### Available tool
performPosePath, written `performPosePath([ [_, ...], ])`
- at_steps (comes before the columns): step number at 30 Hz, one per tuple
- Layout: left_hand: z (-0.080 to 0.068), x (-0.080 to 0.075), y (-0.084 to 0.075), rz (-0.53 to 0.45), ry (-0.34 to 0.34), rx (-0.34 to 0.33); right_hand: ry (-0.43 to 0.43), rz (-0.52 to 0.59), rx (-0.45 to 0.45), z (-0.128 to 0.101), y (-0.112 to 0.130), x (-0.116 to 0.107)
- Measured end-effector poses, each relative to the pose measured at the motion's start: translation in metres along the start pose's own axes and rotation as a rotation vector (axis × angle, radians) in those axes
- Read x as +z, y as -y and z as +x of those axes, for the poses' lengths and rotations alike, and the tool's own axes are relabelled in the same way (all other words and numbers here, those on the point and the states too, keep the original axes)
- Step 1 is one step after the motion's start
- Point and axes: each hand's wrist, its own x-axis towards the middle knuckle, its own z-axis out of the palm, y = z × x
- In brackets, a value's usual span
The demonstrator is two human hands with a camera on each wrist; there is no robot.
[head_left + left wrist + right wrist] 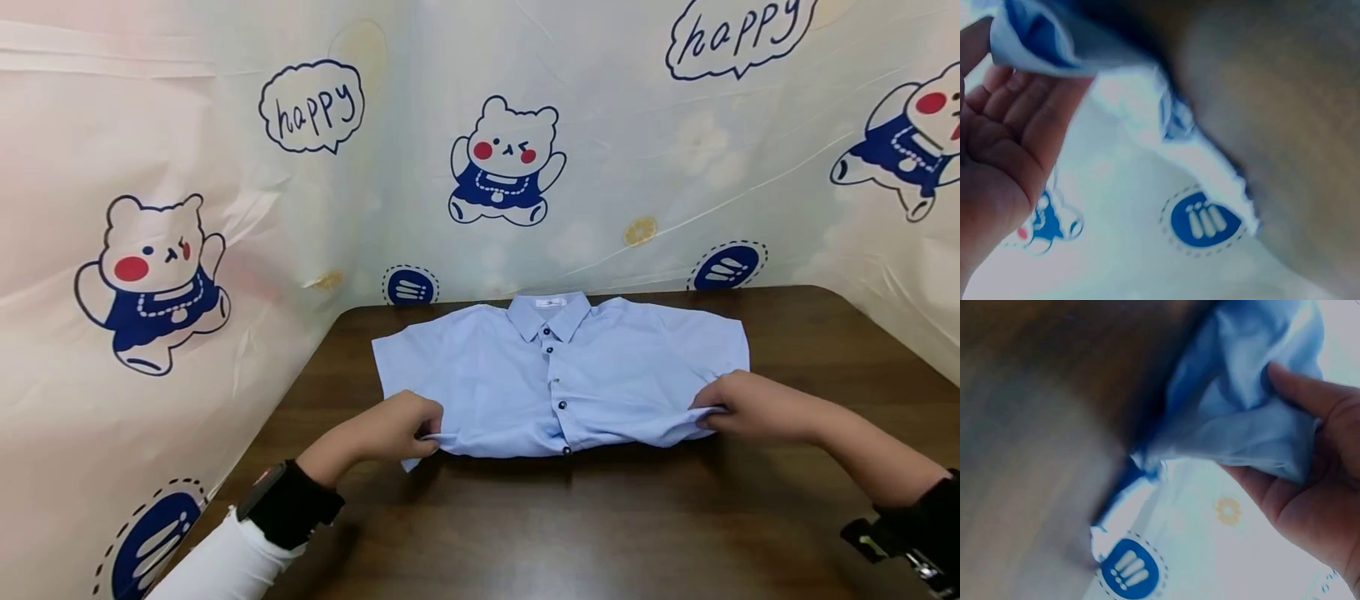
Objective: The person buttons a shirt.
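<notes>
A light blue short-sleeved button shirt [487,367] lies front up on the table, collar at the far side, dark buttons down its middle. Its near edge is bent over a fold. At the near left corner my left hand [401,427] pinches the fabric between thumb and fingers; the left wrist view shows the cloth [1041,37] over its curled fingers. On the opposite side, my right hand [738,406] grips the near right corner. In the right wrist view its thumb lies on top of the cloth [1241,425], with the fingers beneath.
The dark brown wooden table [525,525] extends in front of the shirt and to both sides. Behind and at the sides hangs a pale curtain [600,183] printed with cartoon bears and the word "happy". Black bands sit on both wrists.
</notes>
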Motion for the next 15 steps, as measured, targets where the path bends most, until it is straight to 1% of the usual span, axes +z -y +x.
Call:
performPosePath([
  [4, -0.009, -0.020, -0.009, -0.124, 0.013, -0.001, -0.056, 0.098, -0.077, -0.013, 0.005, -0.017],
  [6, -0.014, -0.032, -0.014, -0.189, 0.004, 0.005, -0.096, 0.126, -0.101, -0.019, 0.007, -0.026],
  [7, -0.016, -0.038, -0.016, -0.217, -0.008, 0.007, -0.115, 0.135, -0.099, -0.021, 0.008, -0.031],
  [9, -0.020, -0.050, -0.020, -0.260, -0.036, 0.008, -0.160, 0.139, -0.079, -0.025, 0.010, -0.040],
  [11, -0.021, -0.062, -0.023, -0.276, -0.071, 0.009, -0.199, 0.136, -0.039, -0.027, 0.011, -0.049],
  [13, -0.018, -0.073, -0.025, -0.262, -0.109, -0.003, -0.238, 0.128, 0.026, -0.027, 0.010, -0.057],
  [15, -0.011, -0.083, -0.023, -0.218, -0.144, -0.025, -0.272, 0.108, 0.102, -0.022, 0.007, -0.064],
])
